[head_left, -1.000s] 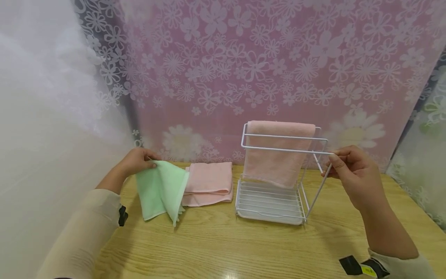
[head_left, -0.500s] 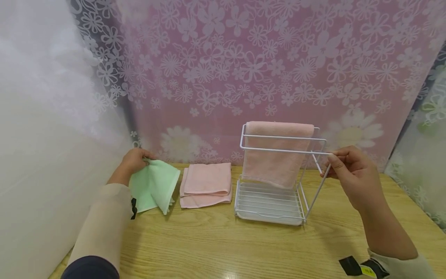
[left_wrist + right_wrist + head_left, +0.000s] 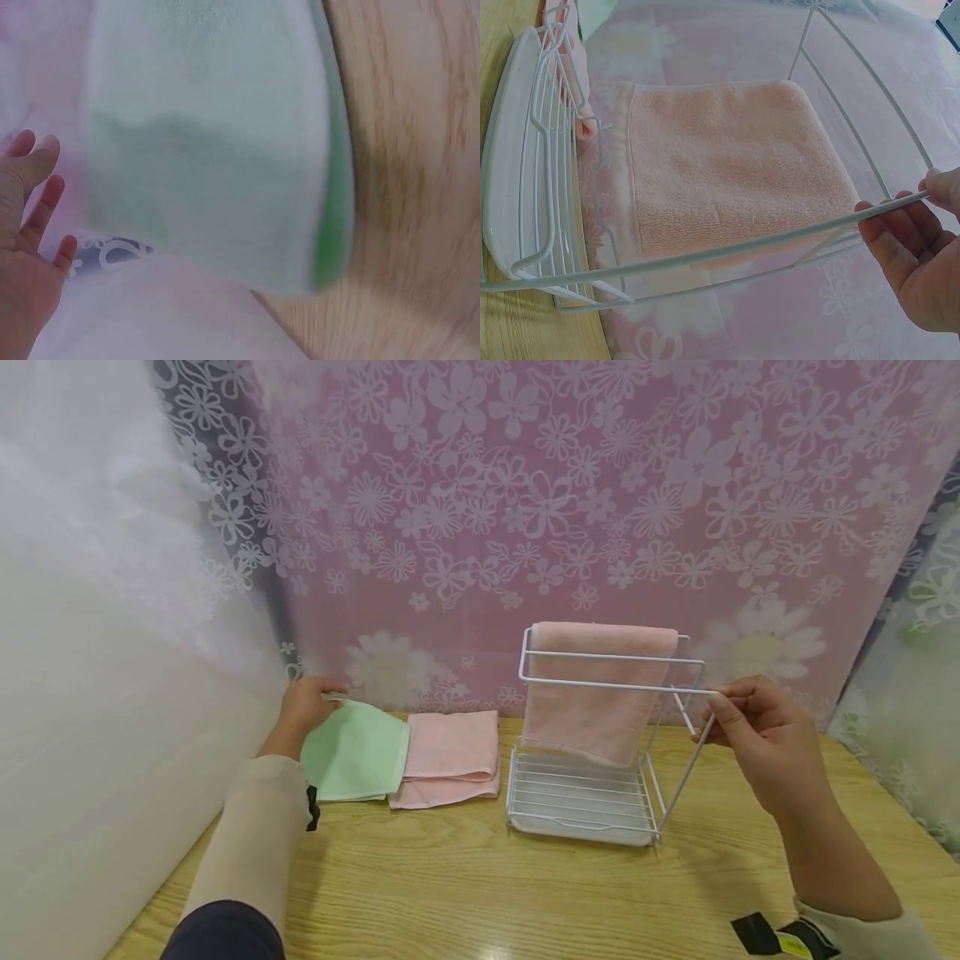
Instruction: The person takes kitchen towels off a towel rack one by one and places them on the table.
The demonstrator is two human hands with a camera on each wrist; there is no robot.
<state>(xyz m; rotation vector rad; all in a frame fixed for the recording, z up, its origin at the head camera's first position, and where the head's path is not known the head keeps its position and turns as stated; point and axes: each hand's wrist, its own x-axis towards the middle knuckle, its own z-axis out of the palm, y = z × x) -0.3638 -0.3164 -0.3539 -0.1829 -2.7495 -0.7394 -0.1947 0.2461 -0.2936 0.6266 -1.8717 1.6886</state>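
Note:
In the head view my left hand (image 3: 307, 708) is at the upper left corner of a light green towel (image 3: 358, 752), which lies folded on the wooden table. In the left wrist view the fingers are spread, with a gap beside the slightly blurred towel. My right hand (image 3: 768, 739) pinches the front corner of a white wire rack (image 3: 615, 683) between thumb and fingers. A pink towel (image 3: 600, 702) hangs over the rack's rear top bar and fills the middle of the right wrist view.
A folded pink towel (image 3: 450, 747) lies between the green towel and the rack, with the green one touching or overlapping its left side. A white tray (image 3: 585, 827) is at the rack's base. Flowered pink cloth (image 3: 525, 485) stands behind; white cloth (image 3: 112, 693) borders the left.
My left hand moved left with the green towel, then slightly right; the towel has gone from bunched and hanging to flatter beside the folded pink towel. My right hand stays on the rack.

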